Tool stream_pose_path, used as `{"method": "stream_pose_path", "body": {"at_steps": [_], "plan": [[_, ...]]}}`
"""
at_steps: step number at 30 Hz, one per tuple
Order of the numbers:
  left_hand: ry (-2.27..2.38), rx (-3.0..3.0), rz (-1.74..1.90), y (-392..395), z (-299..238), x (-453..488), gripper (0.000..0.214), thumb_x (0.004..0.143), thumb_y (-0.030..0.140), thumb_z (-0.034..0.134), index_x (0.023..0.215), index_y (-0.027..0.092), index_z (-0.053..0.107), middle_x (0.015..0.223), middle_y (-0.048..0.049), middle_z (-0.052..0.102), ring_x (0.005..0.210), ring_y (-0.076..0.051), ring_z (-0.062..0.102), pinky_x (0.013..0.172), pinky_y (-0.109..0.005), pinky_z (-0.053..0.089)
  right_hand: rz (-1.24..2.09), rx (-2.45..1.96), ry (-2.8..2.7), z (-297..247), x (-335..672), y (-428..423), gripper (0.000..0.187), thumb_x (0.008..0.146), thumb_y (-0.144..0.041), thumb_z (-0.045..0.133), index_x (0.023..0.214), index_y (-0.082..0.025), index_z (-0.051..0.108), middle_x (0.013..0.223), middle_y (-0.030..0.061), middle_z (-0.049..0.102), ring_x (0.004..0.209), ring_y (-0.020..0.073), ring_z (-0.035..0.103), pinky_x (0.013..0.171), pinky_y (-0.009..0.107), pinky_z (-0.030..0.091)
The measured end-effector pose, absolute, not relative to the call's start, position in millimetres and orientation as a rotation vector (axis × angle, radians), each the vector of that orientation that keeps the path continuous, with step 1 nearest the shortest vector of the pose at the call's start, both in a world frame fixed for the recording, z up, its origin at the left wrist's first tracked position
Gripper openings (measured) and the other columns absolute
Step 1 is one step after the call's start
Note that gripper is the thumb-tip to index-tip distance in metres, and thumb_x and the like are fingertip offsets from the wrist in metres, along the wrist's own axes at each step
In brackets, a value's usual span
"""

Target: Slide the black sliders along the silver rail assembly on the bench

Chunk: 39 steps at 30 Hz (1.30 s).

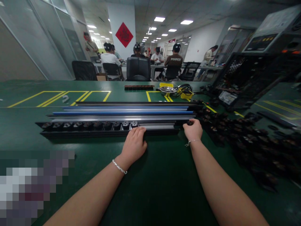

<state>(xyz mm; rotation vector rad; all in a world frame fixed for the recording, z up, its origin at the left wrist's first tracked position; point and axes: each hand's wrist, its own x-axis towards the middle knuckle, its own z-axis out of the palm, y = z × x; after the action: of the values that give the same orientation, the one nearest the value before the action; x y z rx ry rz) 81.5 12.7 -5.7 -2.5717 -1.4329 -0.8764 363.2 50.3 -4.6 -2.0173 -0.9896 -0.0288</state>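
At near rail [94,134] | my left hand [134,142] rests there, grip unclear | my right hand [194,130] pinches dark part [189,123] | slack pinch could drop it

Illumination is overhead: rectangular ceiling panels [159,19] register as overexposed white areas in the background. Foreground exposure is low; the green tabletop [169,179] darkens toward the bottom centre. Specular highlights run lengthwise along the silver rails [124,118] and appear on the metal bowl [167,90]. Shadow detail is poor in the pile of black parts [256,138], which is also blurred. Wide-angle distortion stretches the computer case [249,73] at right. Coarse pixelation obscures the lower-left corner.
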Motion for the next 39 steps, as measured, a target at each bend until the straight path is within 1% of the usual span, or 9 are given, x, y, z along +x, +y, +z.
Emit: {"method": "stream_pose_path", "body": {"at_steps": [7,11,14,16,21,26,31,35,39], "plan": [[-1.435,-2.578,-0.874,13,-6,81,0.047,0.074,0.016,0.051,0.121,0.015,0.05,0.123,-0.0093,0.057,0.119,-0.024,0.046,0.106,-0.042,0.036,-0.062,-2.28,-0.975,-4,400,38,0.04,0.065,-0.023,0.055,0.104,-0.017,0.062,0.101,0.0142,0.062,0.097,0.0299,0.055,0.083,0.043,0.044],[-1.438,-2.577,-0.868,13,-6,82,0.048,0.074,0.016,0.051,0.122,0.013,0.05,0.123,-0.0101,0.057,0.12,-0.024,0.045,0.107,-0.041,0.035,-0.223,-2.278,-0.966,-1,399,36,0.04,0.067,-0.017,0.05,0.105,-0.016,0.064,0.115,0.0173,0.057,0.109,0.0349,0.048,0.086,0.048,0.042],[-1.441,-2.581,-0.864,12,-5,82,0.047,0.074,0.016,0.05,0.121,0.012,0.05,0.123,-0.0103,0.057,0.12,-0.024,0.045,0.107,-0.041,0.034,-0.423,-2.055,-1.12,5,380,38,0.038,0.072,-0.019,0.047,0.106,-0.013,0.063,0.121,0.0166,0.055,0.116,0.0312,0.045,0.097,0.046,0.036],[-1.445,-2.58,-0.87,13,-5,82,0.047,0.074,0.015,0.05,0.121,0.012,0.05,0.123,-0.0101,0.057,0.119,-0.024,0.045,0.107,-0.041,0.034,-0.509,-1.889,-1.301,8,359,39,0.04,0.078,-0.022,0.043,0.113,-0.012,0.06,0.128,0.0158,0.051,0.121,0.0283,0.042,0.102,0.044,0.033],[-1.437,-2.573,-0.89,12,-6,82,0.048,0.073,0.015,0.051,0.121,0.015,0.05,0.123,-0.0097,0.057,0.119,-0.024,0.046,0.106,-0.042,0.036,-0.472,-1.775,-1.759,8,306,38,0.053,0.087,-0.032,0.036,0.135,-0.012,0.042,0.147,0.0123,0.032,0.136,0.0265,0.023,0.107,0.046,0.026],[-1.515,-2.415,-0.893,8,-3,84,0.042,0.075,0.018,0.051,0.117,0.016,0.055,0.131,-0.0111,0.05,0.124,-0.027,0.04,0.108,-0.044,0.032,-0.212,-1.841,-2.086,4,290,38,0.046,0.092,-0.035,0.026,0.129,-0.022,0.051,0.139,0.0028,0.046,0.129,0.0214,0.038,0.106,0.045,0.027],[-1.684,-2.258,-0.848,5,-4,87,0.051,0.076,0.022,0.052,0.127,0.016,0.048,0.144,-0.0152,0.036,0.135,-0.035,0.026,0.108,-0.055,0.025,-0.192,-1.863,-2.078,7,292,38,0.046,0.093,-0.035,0.027,0.13,-0.021,0.05,0.139,0.0023,0.046,0.129,0.0212,0.038,0.106,0.044,0.029],[-1.683,-2.33,-0.791,5,-7,87,0.054,0.076,0.02,0.052,0.129,0.014,0.045,0.148,-0.0181,0.028,0.137,-0.034,0.022,0.11,-0.053,0.025,-0.2,-1.849,-2.051,8,291,38,0.045,0.092,-0.034,0.028,0.128,-0.02,0.052,0.138,0.0024,0.048,0.129,0.0205,0.039,0.105,0.041,0.03],[-1.664,-2.36,-0.802,6,-7,86,0.051,0.077,0.02,0.052,0.127,0.013,0.045,0.149,-0.0185,0.026,0.138,-0.033,0.021,0.109,-0.053,0.027,-0.204,-1.831,-2.047,7,291,39,0.045,0.091,-0.033,0.031,0.127,-0.02,0.054,0.137,0.0031,0.049,0.128,0.0203,0.04,0.104,0.039,0.031]]}}
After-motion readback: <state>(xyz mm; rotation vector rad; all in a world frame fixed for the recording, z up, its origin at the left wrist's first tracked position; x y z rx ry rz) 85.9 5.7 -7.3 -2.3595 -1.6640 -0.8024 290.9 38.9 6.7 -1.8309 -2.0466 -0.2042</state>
